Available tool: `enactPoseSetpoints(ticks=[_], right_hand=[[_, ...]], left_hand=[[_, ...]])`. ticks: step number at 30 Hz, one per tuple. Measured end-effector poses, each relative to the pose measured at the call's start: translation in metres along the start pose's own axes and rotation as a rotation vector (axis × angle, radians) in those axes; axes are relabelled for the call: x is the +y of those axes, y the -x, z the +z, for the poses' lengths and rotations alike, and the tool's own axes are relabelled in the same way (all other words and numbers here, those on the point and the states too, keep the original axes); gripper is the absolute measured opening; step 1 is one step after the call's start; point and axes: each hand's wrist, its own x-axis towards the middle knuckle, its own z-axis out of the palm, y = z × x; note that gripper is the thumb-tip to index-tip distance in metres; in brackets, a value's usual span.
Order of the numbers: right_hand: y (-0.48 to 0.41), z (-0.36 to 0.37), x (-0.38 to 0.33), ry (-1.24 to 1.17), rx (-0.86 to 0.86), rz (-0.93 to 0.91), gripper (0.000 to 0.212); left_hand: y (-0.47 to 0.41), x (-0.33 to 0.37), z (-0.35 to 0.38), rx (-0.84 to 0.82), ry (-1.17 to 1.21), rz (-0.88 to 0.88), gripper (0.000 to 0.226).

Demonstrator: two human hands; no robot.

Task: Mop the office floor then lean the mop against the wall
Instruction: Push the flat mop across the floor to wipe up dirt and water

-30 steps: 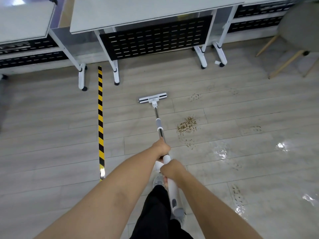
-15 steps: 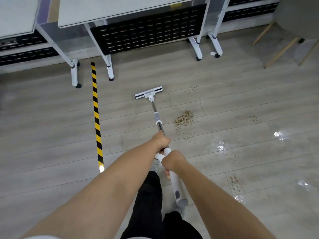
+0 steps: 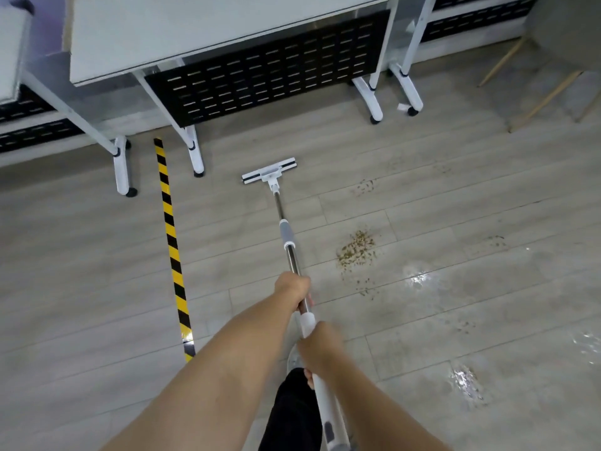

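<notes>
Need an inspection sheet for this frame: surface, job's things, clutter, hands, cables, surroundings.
Surface: grey plank floor, with wet patches on the right.
Job's things: mop, head flat on the floor in front of the desks.
Clutter: crumb pile right of the pole, with smaller scatters around it.
Hands: left hand grips the metal pole; right hand grips the white handle behind it.
Cables: nothing seen.
Surroundings: wheeled desks with black slotted panels, striped tape, chair legs.

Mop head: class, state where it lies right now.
In the head view the mop head lies on the floor at upper centre, just before the desk's black perforated panel, right of the striped tape and left of the crumb pile.
</notes>
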Motion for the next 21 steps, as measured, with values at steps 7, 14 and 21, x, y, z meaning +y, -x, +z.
enactPoseSetpoints(ticks=[7,14,21], right_hand=[[-0.02,-0.011,-0.031,0.014,0.031,-0.055,0.034],[-0.061,-0.013,-0.115,-0.068,-0.002,-0.12,0.023],[-0.138,-0.026,-0.209,-0.119,0.003,-0.115,0.026]], left_hand=[[-0.022,0.029,-0.015,0.035,-0.036,0.058,0.014],[-0.081,0.088,-0.064,0.094,-0.124,0.116,0.023],[-0.165,0.153,-0.091,0.078,-0.068,0.158,0.013]])
